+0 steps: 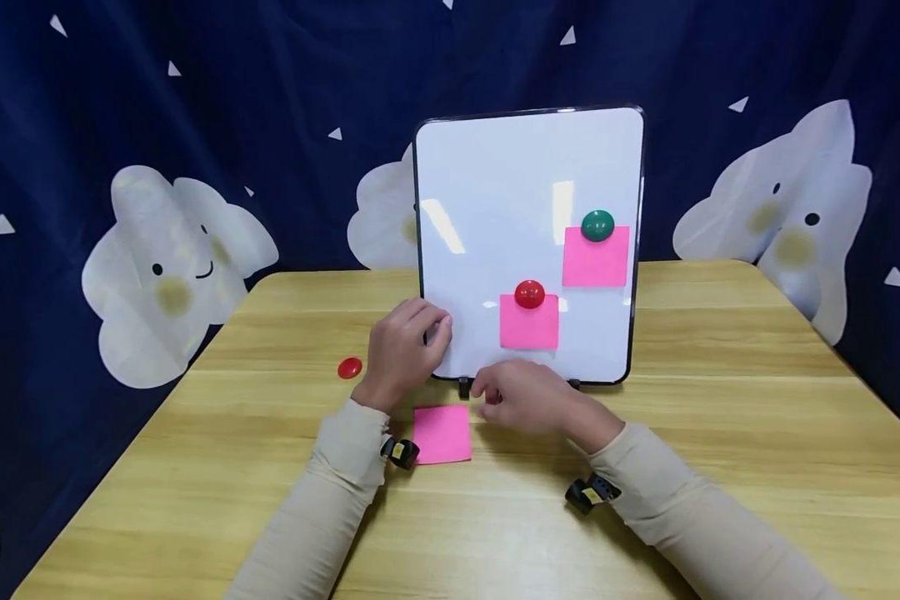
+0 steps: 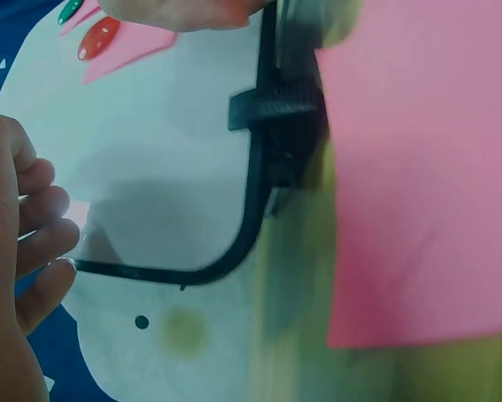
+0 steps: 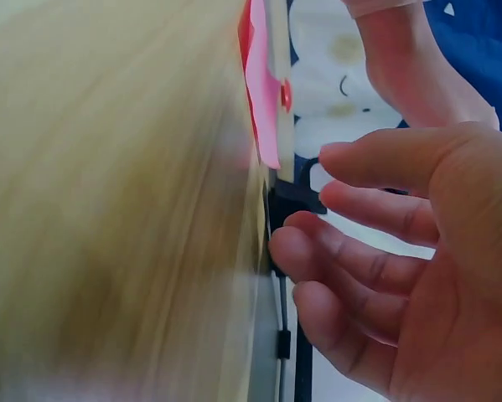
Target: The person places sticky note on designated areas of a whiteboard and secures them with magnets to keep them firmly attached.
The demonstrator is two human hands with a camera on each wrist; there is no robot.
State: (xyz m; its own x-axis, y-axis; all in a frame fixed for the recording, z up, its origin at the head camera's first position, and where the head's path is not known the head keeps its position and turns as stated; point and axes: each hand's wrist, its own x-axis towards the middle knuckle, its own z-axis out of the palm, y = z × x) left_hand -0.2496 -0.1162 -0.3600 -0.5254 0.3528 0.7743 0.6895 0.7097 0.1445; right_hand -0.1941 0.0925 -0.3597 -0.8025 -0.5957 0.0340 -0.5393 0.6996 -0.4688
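A white board (image 1: pixel 487 208) with a black frame stands upright on black feet (image 1: pixel 464 387). Its left edge is where my left hand (image 1: pixel 408 346) rests, fingers curled around the frame; the left wrist view shows the fingertips (image 2: pixel 59 234) right at that edge. In front of the board's bottom edge, my right hand (image 1: pixel 528 396) hovers with loosely bent fingers and nothing between them. A loose pink sticky note (image 1: pixel 442 435) lies on the table between the wrists. On the board, a red magnet (image 1: pixel 529 294) and a green magnet (image 1: pixel 597 226) each overlap a pink note's top.
Left of my left hand, another red magnet (image 1: pixel 350 367) lies on the wooden table (image 1: pixel 195 467). Behind the table hangs a dark blue curtain (image 1: pixel 307 75) with white clouds and triangles. A small black device (image 1: pixel 401 453) sits on each wrist.
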